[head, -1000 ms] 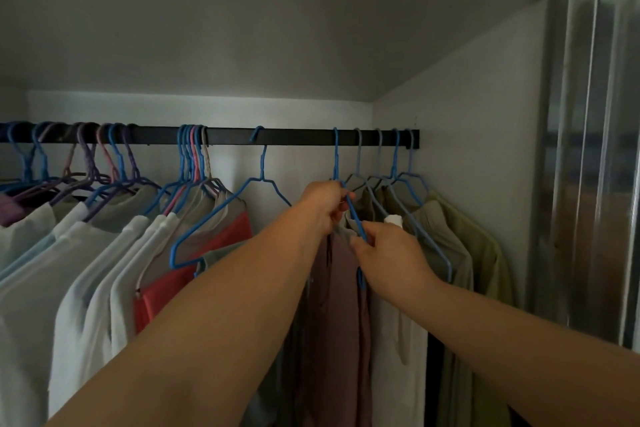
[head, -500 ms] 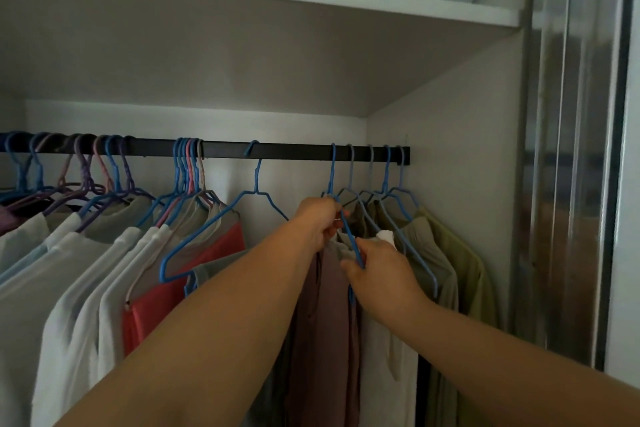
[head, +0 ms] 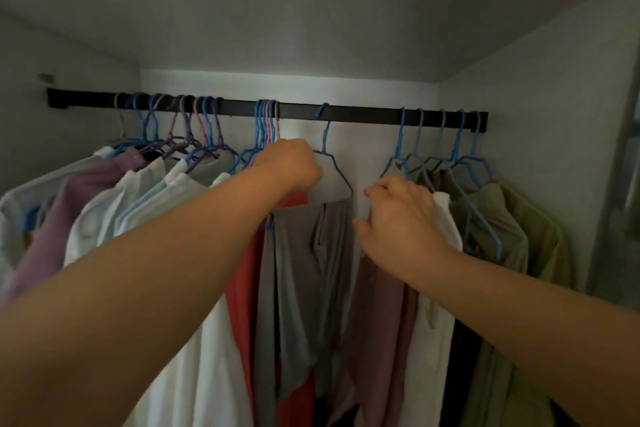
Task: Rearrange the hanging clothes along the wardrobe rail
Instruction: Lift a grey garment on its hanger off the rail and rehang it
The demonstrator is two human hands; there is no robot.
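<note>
On the left I see the black rail (head: 363,113) start at its bracket on the side wall (head: 69,55), crowded at once with blue and purple hangers carrying white and lilac tops (head: 104,191) that press shoulder to shoulder. Next comes a tight bunch of hooks (head: 266,121), and just below it my left hand (head: 289,165), fingers curled around the shoulder of a lone blue hanger (head: 325,146) bearing a grey garment (head: 308,270) (a red one (head: 242,305) hangs touching its left side). Bare rail follows, the only open room. My right hand (head: 398,215) curls at the first hanger of the right cluster (head: 440,149); I think it grips the wire, though the dim light hides the fingertips. Olive shirts (head: 512,218) crowd the right wall (head: 554,114).
</note>
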